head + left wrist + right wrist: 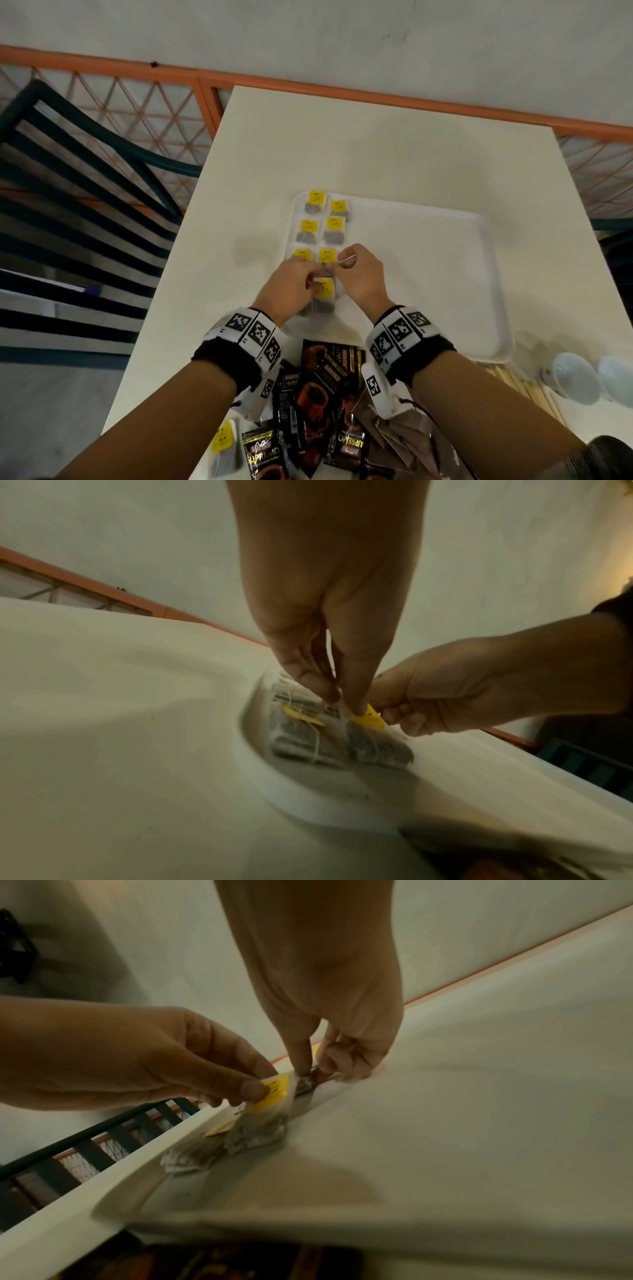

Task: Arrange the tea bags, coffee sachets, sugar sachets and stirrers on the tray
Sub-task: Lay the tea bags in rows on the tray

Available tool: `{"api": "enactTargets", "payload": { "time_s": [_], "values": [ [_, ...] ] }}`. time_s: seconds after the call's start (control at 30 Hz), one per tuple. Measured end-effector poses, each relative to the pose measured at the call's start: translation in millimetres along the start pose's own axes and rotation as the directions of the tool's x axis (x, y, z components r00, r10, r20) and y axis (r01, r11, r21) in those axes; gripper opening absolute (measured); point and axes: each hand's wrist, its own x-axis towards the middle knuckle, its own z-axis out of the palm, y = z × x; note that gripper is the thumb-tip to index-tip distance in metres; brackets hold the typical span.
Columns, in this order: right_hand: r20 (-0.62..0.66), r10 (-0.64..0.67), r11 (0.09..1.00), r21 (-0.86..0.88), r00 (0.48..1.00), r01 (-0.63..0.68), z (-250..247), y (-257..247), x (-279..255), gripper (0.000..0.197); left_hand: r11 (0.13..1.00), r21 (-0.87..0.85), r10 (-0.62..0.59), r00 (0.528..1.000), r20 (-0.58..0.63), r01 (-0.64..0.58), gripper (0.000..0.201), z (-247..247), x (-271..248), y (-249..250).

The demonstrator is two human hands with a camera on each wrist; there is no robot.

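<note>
1. Two hands meet over one tea bag (pixel 323 294) at the near-left corner of the tray (pixel 493 274). My left fingers (pixel 251 1089) pinch its yellow tag (pixel 274 1092); the right fingers (pixel 301 1056) are curled and pinching down just beyond it, on what looks like the bag's paper or string, though I cannot tell exactly which.
2. Risks as I judge them: the tag hangs from a thin string, so if I pull on the tag alone the bag may swing or flip instead of lying flat. The neighbouring bags (pixel 329 257) sit touching or nearly touching this one, so a sideways drag could knock the two columns out of line. The tray rim lies just beside the left column, and a bag could ride up on it.
3. Left hand (pixel 291 291): knuckles up, thumb and forefinger closed on the tag, wrist low over the tray's near edge.
4. Right hand (pixel 359 274): arched, fingertips pointing down onto the tray, the other fingers folded in.
5. Both forearms reach forward over the coffee sachets (pixel 318 383) still lying on the desk (pixel 376 137); a sleeve or wrist band could sweep them. One more tea bag (pixel 222 442) waits on the desk, and stirrers (pixel 513 380) lie to the right.
</note>
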Motion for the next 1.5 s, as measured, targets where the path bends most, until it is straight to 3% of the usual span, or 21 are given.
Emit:
{"api": "enactTargets", "payload": {
  "time_s": [0.13,0.3,0.5,0.7,0.83,1.0,1.1,1.23,1.37,1.5],
  "values": [
    [-0.026,-0.043,0.996,-0.081,0.999,0.041,-2,-4,3,0.021,0.996,0.084,0.041,0.999,-0.008,-0.04,0.028,2,-3,-5],
    [-0.084,-0.103,0.981,-0.171,0.991,0.087,-14,-13,32,0.022,0.996,0.059,0.078,0.987,-0.139,-0.07,0.017,-16,3,-11],
    [-0.053,-0.192,0.947,-0.274,0.98,0.171,-25,-24,71,0.027,0.963,0.233,0.176,0.973,-0.151,-0.138,0.023,-49,45,-8],
    [0.07,-0.227,0.922,-0.305,0.971,0.237,-26,-24,88,0.032,0.838,0.525,0.146,0.988,0.05,-0.15,0.048,-45,80,-4],
    [0.15,-0.265,0.895,-0.33,0.953,0.301,-22,-25,93,0.029,0.754,0.627,0.18,0.98,0.088,-0.195,0.053,-33,88,-5],
    [0.157,-0.232,0.899,-0.342,0.96,0.273,-18,-27,97,0.028,0.706,0.698,0.088,0.993,0.078,-0.117,0.049,-26,93,-19],
    [0.145,-0.239,0.904,-0.329,0.96,0.275,-13,-28,95,0.026,0.731,0.673,0.099,0.994,0.051,-0.107,0.068,-27,89,-21],
    [0.02,-0.168,0.975,-0.145,0.986,0.169,-8,-31,93,0.017,0.731,0.674,0.113,0.993,0.029,-0.103,0.047,-27,86,-24],
    [-0.042,-0.063,0.998,0.015,0.997,0.063,-4,-36,100,0.02,0.782,0.614,0.105,0.994,0.038,-0.106,0.052,-32,82,-20],
    [-0.031,-0.012,0.999,0.049,0.999,0.013,-1,-36,108,0.027,0.791,0.59,0.144,0.987,0.077,-0.161,0.046,-30,75,-19]
  ]
}}
